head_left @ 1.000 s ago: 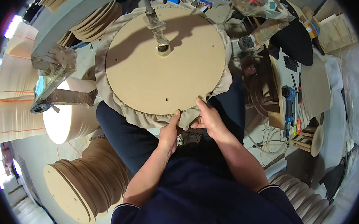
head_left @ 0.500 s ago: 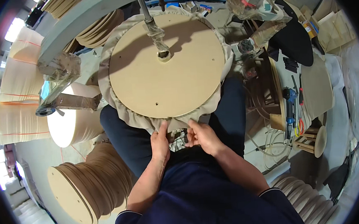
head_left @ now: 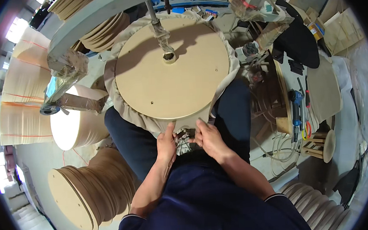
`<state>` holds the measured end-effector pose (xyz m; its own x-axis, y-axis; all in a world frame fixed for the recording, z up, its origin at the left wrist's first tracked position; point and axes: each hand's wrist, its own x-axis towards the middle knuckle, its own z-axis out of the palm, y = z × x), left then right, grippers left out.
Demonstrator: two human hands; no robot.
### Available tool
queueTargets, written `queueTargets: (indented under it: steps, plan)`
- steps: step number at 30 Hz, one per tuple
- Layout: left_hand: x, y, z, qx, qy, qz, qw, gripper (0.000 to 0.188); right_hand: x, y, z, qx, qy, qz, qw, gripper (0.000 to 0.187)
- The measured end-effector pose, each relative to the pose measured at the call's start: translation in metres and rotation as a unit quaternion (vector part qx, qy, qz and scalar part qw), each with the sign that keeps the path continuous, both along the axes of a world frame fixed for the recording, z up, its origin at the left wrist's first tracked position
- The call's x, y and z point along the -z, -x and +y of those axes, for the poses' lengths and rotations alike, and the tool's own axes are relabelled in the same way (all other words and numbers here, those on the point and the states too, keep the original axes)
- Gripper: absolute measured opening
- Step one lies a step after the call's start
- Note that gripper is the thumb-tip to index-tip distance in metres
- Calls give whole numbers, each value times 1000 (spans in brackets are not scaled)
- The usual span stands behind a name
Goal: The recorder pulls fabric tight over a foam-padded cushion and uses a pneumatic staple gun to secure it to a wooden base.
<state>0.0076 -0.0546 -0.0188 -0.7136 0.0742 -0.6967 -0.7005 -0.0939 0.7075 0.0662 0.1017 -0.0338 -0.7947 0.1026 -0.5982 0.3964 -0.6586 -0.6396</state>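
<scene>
1. The round board (head_left: 186, 85) was pale tan.
2. The cloth (head_left: 135, 117) was greyish beige.
3. The shirt (head_left: 210, 202) was navy, its sleeves (head_left: 287, 212) white-edged.
4. The power tool (head_left: 296, 112) was blue and black.

Round board (head_left: 175, 81) further clockwise now

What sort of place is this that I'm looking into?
Probably an upholstery or furniture workshop: a round board with gathered cloth around its edge, a stack of similar discs at lower left, and a blue power tool to the right.
</scene>
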Motion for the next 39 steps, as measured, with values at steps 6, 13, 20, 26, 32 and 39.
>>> queueTargets:
  steps: [6,13,20,26,32,39]
  plan:
    - [5,5,-4,-49,2,39,998,43,-9,-1,3,-109,-14,-62,992,45]
    - [30,6,19,-11,-101,-68,992,46,4,37,35,-16,-113,-112,987,47]
    - [24,-5,4,-41,-59,31,997,49,4,10,12,22,-41,4,999,45]
    - [21,3,-28,4,33,75,997,48,-14,-8,3,-46,-25,-18,998,43]
    - [1,11,8,8,-62,-47,997,46,-15,10,30,-75,-92,-66,991,60]
    - [-5,-1,40,-53,-71,48,995,49,8,22,38,-16,-46,-8,999,44]
